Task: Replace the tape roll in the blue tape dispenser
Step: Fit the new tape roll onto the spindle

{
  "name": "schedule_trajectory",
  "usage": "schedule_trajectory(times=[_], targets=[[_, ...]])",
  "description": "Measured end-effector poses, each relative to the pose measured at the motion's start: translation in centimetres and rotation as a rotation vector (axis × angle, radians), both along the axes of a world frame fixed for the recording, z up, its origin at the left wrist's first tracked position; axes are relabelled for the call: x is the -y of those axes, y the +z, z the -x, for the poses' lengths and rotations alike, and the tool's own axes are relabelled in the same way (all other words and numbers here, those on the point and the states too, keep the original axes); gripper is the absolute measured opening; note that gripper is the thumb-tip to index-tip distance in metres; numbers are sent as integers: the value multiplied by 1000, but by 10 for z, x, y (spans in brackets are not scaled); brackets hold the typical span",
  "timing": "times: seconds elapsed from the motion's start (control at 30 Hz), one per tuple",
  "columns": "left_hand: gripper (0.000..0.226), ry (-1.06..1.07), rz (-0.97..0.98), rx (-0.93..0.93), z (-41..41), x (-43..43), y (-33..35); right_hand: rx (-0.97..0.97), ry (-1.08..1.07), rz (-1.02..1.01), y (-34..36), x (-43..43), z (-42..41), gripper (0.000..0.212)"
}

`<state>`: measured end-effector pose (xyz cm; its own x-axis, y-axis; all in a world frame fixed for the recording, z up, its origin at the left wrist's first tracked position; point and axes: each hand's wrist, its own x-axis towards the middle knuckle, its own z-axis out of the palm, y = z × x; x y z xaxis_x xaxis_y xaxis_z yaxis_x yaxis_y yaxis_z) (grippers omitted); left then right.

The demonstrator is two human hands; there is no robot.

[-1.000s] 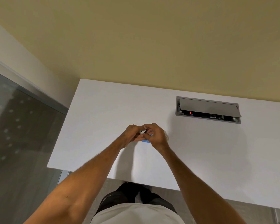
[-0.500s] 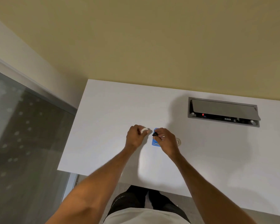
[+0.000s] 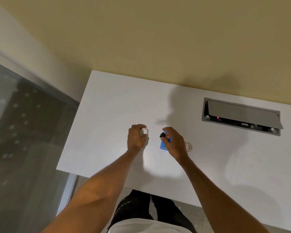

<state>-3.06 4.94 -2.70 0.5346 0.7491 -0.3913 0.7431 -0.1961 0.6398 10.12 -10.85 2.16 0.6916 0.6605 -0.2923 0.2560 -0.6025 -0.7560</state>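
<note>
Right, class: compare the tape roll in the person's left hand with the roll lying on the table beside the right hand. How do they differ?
The roll in the left hand is pinched in the left hand, held on edge above the white table; the other roll lies flat on the table, untouched. The held roll sits left of the blue tape dispenser, the flat one right of the right hand. Both are small, pale rings.

The blue tape dispenser (image 3: 163, 145) sits on the white desk (image 3: 107, 115), partly hidden, with a small black piece (image 3: 162, 135) at its far end. A pale tape ring (image 3: 144, 131) is held upright left of the dispenser, apart from it. Another pale roll (image 3: 188, 146) lies flat on the desk just right of the dispenser.
</note>
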Motion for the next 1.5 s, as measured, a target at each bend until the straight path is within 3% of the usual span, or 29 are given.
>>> schedule_trajectory(times=[0.37, 0.53, 0.73, 0.9, 1.13, 1.37, 1.5], targets=[[42, 4, 6, -81, -10, -5, -13, -5, -2, 9, 0, 3, -9, 27], [47, 27, -10, -135, -12, -4, 3, 11, 14, 2, 6, 3, -9, 23], [42, -57, -8, -15, -27, 7, 28, 35, 25, 30, 16, 0, -8, 22], [28, -118, 240, 211, -44, 22, 52, 85, -2, 18, 20, 9, -9, 16], [30, -180, 478, 286, -40, 40, 63, 90, -24, -28, 18, 28, -9, 15], [23, -187, 498, 289, -31, 49, 63, 64, -127, -196, 18, 41, 1, 45], [15, -202, 448, 275, -30, 55, 62, 124, -59, -100, 12, 50, 3, 16]])
